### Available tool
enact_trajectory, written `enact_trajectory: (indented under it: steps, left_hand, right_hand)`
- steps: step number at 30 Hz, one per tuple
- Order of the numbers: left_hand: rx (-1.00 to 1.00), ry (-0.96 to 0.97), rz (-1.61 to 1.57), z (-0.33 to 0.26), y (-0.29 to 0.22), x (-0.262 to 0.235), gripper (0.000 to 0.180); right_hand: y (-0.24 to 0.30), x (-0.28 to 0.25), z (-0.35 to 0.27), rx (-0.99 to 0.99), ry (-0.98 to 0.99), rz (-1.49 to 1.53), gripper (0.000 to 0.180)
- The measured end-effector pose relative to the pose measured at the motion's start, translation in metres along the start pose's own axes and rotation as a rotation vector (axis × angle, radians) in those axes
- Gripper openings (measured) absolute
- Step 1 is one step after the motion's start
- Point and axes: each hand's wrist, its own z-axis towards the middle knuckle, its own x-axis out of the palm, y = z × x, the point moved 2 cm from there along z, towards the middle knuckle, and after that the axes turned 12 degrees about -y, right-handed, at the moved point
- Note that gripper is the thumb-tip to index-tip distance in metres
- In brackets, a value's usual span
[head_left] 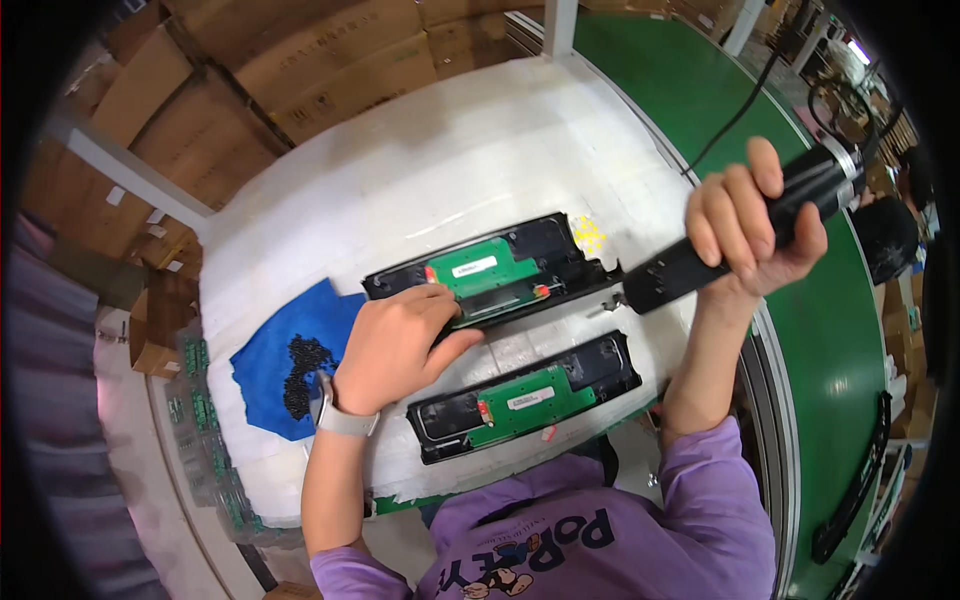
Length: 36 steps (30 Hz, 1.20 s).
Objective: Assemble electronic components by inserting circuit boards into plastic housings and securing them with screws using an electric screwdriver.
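Observation:
My right hand [750, 220] is wrapped round a black electric screwdriver [668, 280], tilted with its tip down to the left. That tip is beside the right end of a long black plastic housing [550, 240], which carries a green circuit board [495, 256]. My left hand [395, 345] grips the near left edge of this housing, fingers over the board and thumb apart along the edge; some fingertips are hidden. Closer to me lies a second black housing [600, 368] with its own green circuit board [528, 402]. Neither hand touches that one.
Small black screws [300, 378] are heaped on a blue cloth [262, 345] at the left. Yellow dots [588, 236] mark the white table cover [450, 150]. A green surface [830, 380] runs along the right, cardboard boxes [335, 60] stand behind, and a cable [738, 125] trails at upper right.

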Motion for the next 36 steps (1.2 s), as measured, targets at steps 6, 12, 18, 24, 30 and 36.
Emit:
enact_trajectory:
  steps: [6,12,18,24,30,36]
  left_hand:
    - [-0.134,-0.187,0.256,0.018,0.022,0.001,0.019]
    - [-0.037,-0.42,0.201,0.009,-0.006,0.007,0.016]
    - [-0.015,0.068,-0.212,-0.044,-0.068,0.013,0.036]
    - [-0.027,0.031,-0.052,-0.071,-0.055,0.029,0.045]
    - [-0.036,-0.126,0.002,-0.055,-0.029,0.03,0.042]
    - [-0.064,-0.364,0.083,-0.065,-0.01,0.003,0.032]
  right_hand:
    - [0.0,-0.004,-0.005,-0.041,-0.001,0.031,0.033]
    - [-0.007,-0.008,-0.007,0.017,-0.102,-0.144,0.033]
    - [-0.011,-0.011,0.002,0.068,0.037,-0.143,0.036]
    - [-0.027,-0.004,0.001,0.099,-0.018,-0.133,0.036]
    - [-0.023,-0.006,-0.004,0.095,-0.015,-0.068,0.037]
    - [-0.02,-0.004,-0.005,0.059,-0.124,-0.173,0.034]
